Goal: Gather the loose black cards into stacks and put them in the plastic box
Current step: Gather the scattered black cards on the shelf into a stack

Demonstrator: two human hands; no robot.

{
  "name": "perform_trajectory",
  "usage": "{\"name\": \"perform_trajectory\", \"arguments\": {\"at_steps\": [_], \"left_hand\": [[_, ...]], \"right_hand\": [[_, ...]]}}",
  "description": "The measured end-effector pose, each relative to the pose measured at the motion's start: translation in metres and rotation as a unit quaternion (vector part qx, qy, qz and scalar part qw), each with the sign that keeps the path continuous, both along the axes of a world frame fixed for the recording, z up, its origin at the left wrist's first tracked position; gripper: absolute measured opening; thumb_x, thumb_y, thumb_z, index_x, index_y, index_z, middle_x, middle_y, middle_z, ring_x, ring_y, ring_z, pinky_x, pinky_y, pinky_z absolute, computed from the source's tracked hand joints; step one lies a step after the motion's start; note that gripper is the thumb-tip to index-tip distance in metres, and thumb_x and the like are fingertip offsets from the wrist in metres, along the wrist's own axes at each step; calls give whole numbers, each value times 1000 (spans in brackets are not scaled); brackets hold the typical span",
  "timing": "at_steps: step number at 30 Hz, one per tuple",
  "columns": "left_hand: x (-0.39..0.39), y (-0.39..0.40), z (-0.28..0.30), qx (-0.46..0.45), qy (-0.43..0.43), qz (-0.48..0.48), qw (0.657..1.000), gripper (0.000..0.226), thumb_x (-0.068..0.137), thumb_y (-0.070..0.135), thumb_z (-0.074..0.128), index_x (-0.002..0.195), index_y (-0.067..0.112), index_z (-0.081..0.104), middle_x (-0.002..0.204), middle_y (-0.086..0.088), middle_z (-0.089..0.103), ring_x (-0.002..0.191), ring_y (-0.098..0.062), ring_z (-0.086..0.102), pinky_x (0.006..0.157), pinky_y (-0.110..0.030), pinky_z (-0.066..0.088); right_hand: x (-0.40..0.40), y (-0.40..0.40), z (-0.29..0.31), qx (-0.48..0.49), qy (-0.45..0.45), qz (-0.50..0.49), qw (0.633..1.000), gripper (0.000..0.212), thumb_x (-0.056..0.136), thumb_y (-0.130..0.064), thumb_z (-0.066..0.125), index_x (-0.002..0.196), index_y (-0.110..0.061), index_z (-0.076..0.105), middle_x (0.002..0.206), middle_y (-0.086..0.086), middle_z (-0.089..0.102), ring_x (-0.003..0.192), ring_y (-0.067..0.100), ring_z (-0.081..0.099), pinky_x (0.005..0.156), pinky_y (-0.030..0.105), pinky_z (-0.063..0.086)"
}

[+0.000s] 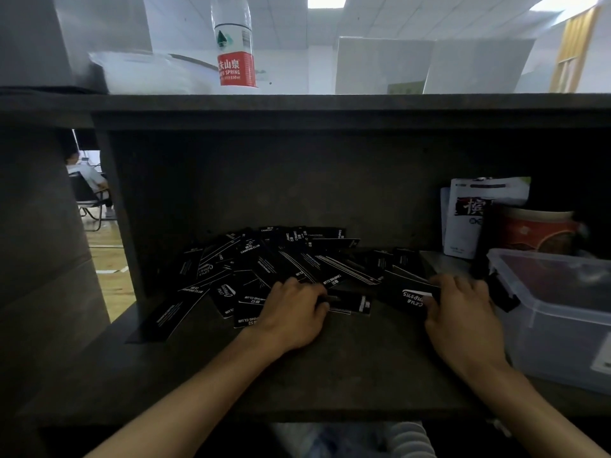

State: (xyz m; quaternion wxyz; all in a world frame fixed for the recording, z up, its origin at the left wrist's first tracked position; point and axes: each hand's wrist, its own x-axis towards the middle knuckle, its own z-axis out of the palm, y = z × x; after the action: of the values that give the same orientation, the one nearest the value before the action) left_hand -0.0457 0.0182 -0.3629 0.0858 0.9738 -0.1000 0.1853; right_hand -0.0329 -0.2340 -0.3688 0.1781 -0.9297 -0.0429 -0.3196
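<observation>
Both hands are down on the dark shelf [330, 375], palms facing down. The left hand [292, 317] has its fingers curled over the near edge of the cards [284, 259], pinching one flat card [350, 302] that sticks out to its right. The right hand [463, 312] grips a small stack [413, 297] by its end, fingers bent over the top, thumb hidden beneath. The cards are thin, matte black rectangles with white print, lying in a loose, overlapping heap against the back wall. The box [558, 325] stands just beside the right hand: clear, frosted plastic with rounded corners and a black clip latch. Behind it stand a white pouch [466, 219] and a red tin [535, 231]. A water bottle [234, 44] stands on top.
</observation>
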Motion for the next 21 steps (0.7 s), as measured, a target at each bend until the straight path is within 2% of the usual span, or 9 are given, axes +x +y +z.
{"name": "perform_trajectory", "arguments": {"at_steps": [3, 5, 7, 9, 12, 14, 16, 18, 21], "left_hand": [[-4, -7, 0, 17, -13, 19, 1000, 46, 90, 65, 43, 119, 31, 57, 115, 8, 64, 112, -15, 54, 98, -38, 36], [-5, -16, 2, 22, 10, 48, 999, 68, 79, 81, 42, 124, 31, 54, 121, 7, 62, 114, -16, 56, 100, -41, 36], [-5, -27, 3, 39, 25, 71, 996, 82, 72, 88, 42, 128, 30, 53, 127, 3, 59, 119, -21, 53, 102, -44, 35], [-3, -28, 8, 25, 40, 65, 997, 76, 76, 84, 42, 129, 30, 54, 128, 2, 56, 122, -23, 51, 103, -45, 35], [10, 0, 18, -37, 106, 15, 994, 39, 95, 54, 47, 127, 34, 55, 129, 1, 56, 123, -21, 51, 107, -44, 37], [23, 29, 24, -12, 169, 17, 985, 41, 94, 44, 54, 134, 41, 49, 140, 1, 49, 132, -23, 43, 112, -46, 33], [28, 49, 22, -23, 219, 14, 975, 49, 91, 45, 60, 138, 43, 46, 149, 5, 41, 137, -20, 38, 115, -44, 31], [29, 60, 16, -38, 206, -17, 978, 49, 89, 49, 61, 136, 44, 49, 150, 11, 40, 140, -14, 35, 117, -45, 28], [21, 60, 13, 3, 143, -51, 988, 42, 91, 50, 58, 133, 42, 54, 148, 17, 41, 139, -10, 31, 117, -45, 20]], "right_hand": [[-1, 0, 1, 7, 3, 4, 1000, 35, 94, -24, 60, 126, -13, 56, 119, 10, 60, 112, 27, 44, 85, 44, 48], [0, 1, 2, 15, 6, 8, 1000, 34, 94, -24, 61, 126, -13, 56, 118, 10, 60, 113, 27, 44, 87, 45, 48], [0, 0, 2, 19, 3, 14, 1000, 34, 93, -24, 61, 125, -14, 57, 118, 9, 61, 113, 27, 44, 88, 45, 48], [-1, 0, 2, 23, 0, 20, 1000, 33, 93, -24, 61, 125, -14, 57, 118, 9, 61, 113, 26, 44, 89, 44, 48], [-2, 0, 2, 23, -1, 25, 999, 33, 93, -24, 61, 125, -14, 57, 116, 9, 61, 112, 26, 44, 87, 43, 47], [-1, 0, 2, 19, -2, 22, 1000, 33, 93, -24, 61, 124, -14, 57, 115, 9, 61, 111, 26, 44, 86, 43, 47], [-1, 0, 2, 19, -2, 21, 1000, 33, 93, -24, 61, 124, -15, 57, 115, 9, 61, 111, 26, 44, 86, 43, 46], [-1, -1, 2, 20, 0, 20, 1000, 33, 93, -25, 61, 125, -15, 57, 116, 8, 61, 112, 26, 44, 88, 43, 46], [-2, 0, 2, 18, 5, 17, 1000, 33, 93, -24, 61, 124, -14, 57, 116, 9, 61, 113, 28, 44, 89, 45, 46]]}}
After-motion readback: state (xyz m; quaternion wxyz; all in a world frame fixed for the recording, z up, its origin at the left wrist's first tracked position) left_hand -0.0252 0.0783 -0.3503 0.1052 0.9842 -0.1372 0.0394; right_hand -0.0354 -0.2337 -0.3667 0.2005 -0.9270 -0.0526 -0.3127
